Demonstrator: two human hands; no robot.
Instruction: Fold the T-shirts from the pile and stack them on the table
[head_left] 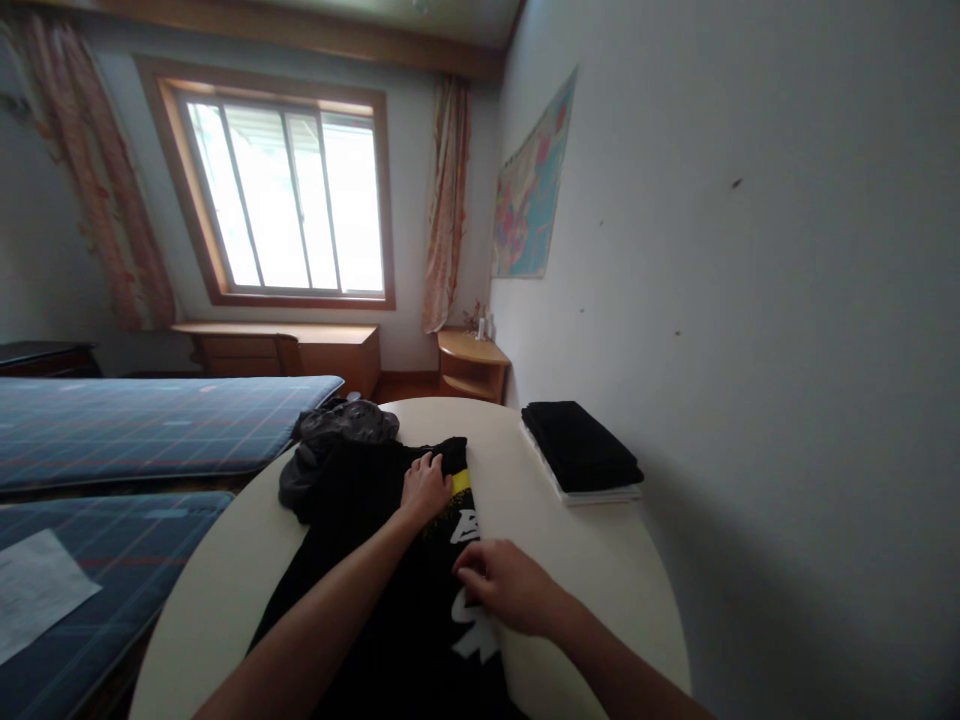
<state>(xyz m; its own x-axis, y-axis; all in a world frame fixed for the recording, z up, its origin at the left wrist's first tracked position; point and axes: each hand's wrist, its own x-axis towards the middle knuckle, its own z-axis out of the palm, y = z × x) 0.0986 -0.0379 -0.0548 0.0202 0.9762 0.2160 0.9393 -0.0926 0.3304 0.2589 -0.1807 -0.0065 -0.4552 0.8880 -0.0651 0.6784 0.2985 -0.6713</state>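
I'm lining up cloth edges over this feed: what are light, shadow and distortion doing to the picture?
Head view: window glare washes out to white; head view: the black garment swallows fold detail, though its pale print shows; head view: soft shadow on the wall beside the folded black stack; head view: the window's left side leans, likely lens distortion.

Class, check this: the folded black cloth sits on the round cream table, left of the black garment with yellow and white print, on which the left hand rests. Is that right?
Only the side is wrong: the head view shows the folded black cloth on the round cream table, right of the black garment with yellow and white print, on which the left hand rests.
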